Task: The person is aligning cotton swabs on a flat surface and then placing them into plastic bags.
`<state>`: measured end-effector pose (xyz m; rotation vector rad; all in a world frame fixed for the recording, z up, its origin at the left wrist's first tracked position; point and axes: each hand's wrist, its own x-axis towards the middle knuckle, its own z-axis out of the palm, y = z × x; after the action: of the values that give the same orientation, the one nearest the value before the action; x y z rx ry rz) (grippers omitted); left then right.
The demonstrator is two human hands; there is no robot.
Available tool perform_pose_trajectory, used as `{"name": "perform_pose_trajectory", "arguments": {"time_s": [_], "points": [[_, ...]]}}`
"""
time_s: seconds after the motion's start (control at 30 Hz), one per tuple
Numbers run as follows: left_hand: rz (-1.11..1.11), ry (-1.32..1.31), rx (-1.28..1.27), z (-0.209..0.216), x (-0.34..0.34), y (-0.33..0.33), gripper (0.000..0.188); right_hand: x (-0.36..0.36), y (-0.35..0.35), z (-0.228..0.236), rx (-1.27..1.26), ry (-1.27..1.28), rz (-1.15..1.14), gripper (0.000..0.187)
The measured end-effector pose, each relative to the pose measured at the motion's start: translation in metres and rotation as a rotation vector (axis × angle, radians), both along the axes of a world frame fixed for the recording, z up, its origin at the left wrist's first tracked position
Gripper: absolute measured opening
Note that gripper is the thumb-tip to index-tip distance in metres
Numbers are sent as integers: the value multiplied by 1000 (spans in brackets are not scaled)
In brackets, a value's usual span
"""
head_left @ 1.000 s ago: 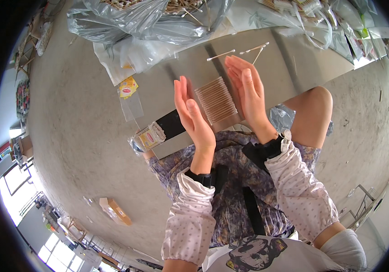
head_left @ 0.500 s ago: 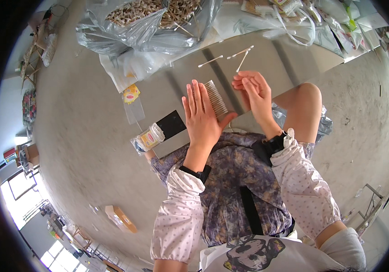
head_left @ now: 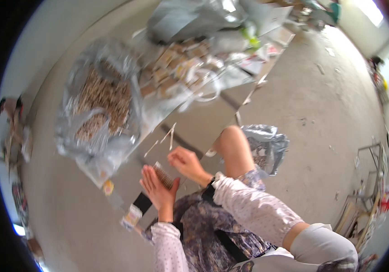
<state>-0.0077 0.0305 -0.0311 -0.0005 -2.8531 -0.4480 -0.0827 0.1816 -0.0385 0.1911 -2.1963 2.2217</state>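
My left hand (head_left: 159, 189) lies flat on the board across my lap, fingers stretched out, its thumb spread to the right. Between that thumb and the fingers sits a neat row of cotton swabs (head_left: 163, 176), edged by the hand. Just right of the row, my right hand (head_left: 186, 164) hovers with curled fingers; blur hides whether a swab is in them. Beyond the hands, a few loose cotton swabs (head_left: 172, 139) lie scattered on the board (head_left: 190, 127). A filled swab tub (head_left: 132, 216) with a yellow label rests left of my left hand, against a black flat piece (head_left: 142, 203).
A big grey plastic bag (head_left: 129, 104) of loose swabs stands at the far left. Packed swab packets (head_left: 176, 63) pile up behind the board. A yellow label card (head_left: 108, 187) lies at the left edge. Another plastic bag (head_left: 273, 145) sits on the floor beyond my knee.
The whole view has swung right and up, so the hands and board appear lower and further left, with blur. My left hand stays flat beside the swab row; my right hand's fingers look more curled.
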Motion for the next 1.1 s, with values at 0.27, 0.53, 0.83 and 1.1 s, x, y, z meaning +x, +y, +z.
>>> {"name": "perform_pose_trajectory", "arguments": {"time_s": [0.27,0.53,0.83,1.1], "points": [[-24,-25,-46,-5,-1,7,104,1,17,6,-159,-108,39,15],[41,-27,-125,-26,-8,4,103,26,29,2,19,40,-21,13],[14,91,-82,-25,-7,-5,98,32,13,-1,146,57,-111,10],[-23,62,25,-7,-1,-1,91,40,8,-6,202,92,-176,8]]}}
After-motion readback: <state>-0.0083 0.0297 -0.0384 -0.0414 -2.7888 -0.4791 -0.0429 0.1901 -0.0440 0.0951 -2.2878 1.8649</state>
